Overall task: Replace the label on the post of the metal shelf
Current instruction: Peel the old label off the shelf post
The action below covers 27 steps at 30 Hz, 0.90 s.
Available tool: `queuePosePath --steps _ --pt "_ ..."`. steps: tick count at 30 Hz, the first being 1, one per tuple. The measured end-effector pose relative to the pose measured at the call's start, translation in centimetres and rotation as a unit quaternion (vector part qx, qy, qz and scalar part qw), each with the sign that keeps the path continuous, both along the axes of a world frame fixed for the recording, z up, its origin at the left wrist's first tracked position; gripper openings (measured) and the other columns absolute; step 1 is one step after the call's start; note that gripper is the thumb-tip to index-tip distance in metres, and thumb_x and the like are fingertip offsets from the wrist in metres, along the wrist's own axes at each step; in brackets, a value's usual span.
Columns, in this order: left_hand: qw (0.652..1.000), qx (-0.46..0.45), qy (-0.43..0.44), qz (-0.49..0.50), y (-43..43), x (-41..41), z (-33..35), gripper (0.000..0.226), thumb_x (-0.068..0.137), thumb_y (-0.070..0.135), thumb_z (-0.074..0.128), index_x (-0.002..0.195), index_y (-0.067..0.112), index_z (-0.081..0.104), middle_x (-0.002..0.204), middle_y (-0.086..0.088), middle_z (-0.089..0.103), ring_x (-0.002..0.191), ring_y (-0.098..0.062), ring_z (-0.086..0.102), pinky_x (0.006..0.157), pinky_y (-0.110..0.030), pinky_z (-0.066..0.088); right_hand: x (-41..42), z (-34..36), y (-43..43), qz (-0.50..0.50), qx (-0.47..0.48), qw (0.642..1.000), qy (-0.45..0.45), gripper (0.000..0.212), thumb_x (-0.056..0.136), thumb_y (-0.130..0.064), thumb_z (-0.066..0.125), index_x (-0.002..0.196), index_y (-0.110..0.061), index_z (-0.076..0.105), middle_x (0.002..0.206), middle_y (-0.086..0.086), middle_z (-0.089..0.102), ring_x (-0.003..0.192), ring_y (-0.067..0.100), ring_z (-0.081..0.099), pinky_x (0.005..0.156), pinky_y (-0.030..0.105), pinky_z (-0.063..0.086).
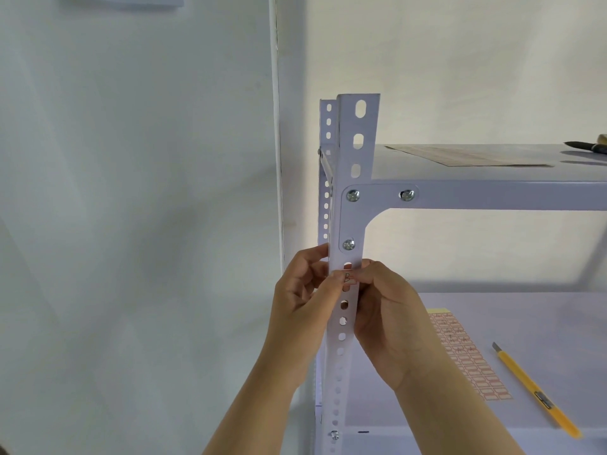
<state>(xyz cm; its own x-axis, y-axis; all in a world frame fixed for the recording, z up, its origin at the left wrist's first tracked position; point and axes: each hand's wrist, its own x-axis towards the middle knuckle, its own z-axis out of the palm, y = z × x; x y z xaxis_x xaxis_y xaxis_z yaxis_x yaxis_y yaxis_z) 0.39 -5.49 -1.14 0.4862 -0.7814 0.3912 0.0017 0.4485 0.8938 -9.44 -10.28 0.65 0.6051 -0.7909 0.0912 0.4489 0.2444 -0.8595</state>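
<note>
Head view: we press a red-bordered label (348,278) onto the perforated post (345,310) just below the corner bracket, our left hand (303,290) and right hand (389,320) both pinched on it; a sticker sheet (466,354) lies at four o'clock.

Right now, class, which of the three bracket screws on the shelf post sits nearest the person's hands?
The lowest screw, alone on the post just above the label; the other two sit higher, side by side along the shelf's front edge.
</note>
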Motion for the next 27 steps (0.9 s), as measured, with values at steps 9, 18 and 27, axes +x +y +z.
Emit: queuePosePath --steps 9,18,27 --pt "1.000 0.002 0.012 -0.010 0.21 -0.15 0.22 0.025 0.090 0.016 0.065 0.113 0.021 0.069 0.102 -0.006 0.076 0.099 -0.027 0.069 0.081 -0.024 0.058 0.30 0.40 -0.09 0.006 0.008 1.000 0.007 0.031 0.085 -0.007 0.045 0.103 0.012 0.062 0.097 0.022 0.068 0.087 0.032 0.063 0.080 0.042 0.047" --pt "1.000 0.004 0.003 -0.008 0.11 -0.06 -0.11 0.027 0.085 0.021 0.063 0.112 0.024 0.069 0.094 -0.003 0.075 0.091 -0.018 0.067 0.082 -0.026 0.058 -0.45 -0.26 0.04 0.005 0.002 1.000 -0.007 0.030 0.089 -0.008 0.044 0.101 0.012 0.062 0.098 0.020 0.070 0.089 0.030 0.064 0.084 0.043 0.047" --pt "1.000 -0.001 0.006 -0.009 0.03 -0.05 -0.07 0.029 0.082 0.022 0.063 0.111 0.024 0.070 0.094 -0.002 0.075 0.088 -0.013 0.067 0.077 -0.020 0.056 -0.03 0.01 0.33 -0.019 -0.004 1.000 0.001 0.026 0.089 -0.010 0.050 0.098 0.008 0.067 0.110 0.029 0.071 0.093 0.033 0.066 0.086 0.045 0.048"
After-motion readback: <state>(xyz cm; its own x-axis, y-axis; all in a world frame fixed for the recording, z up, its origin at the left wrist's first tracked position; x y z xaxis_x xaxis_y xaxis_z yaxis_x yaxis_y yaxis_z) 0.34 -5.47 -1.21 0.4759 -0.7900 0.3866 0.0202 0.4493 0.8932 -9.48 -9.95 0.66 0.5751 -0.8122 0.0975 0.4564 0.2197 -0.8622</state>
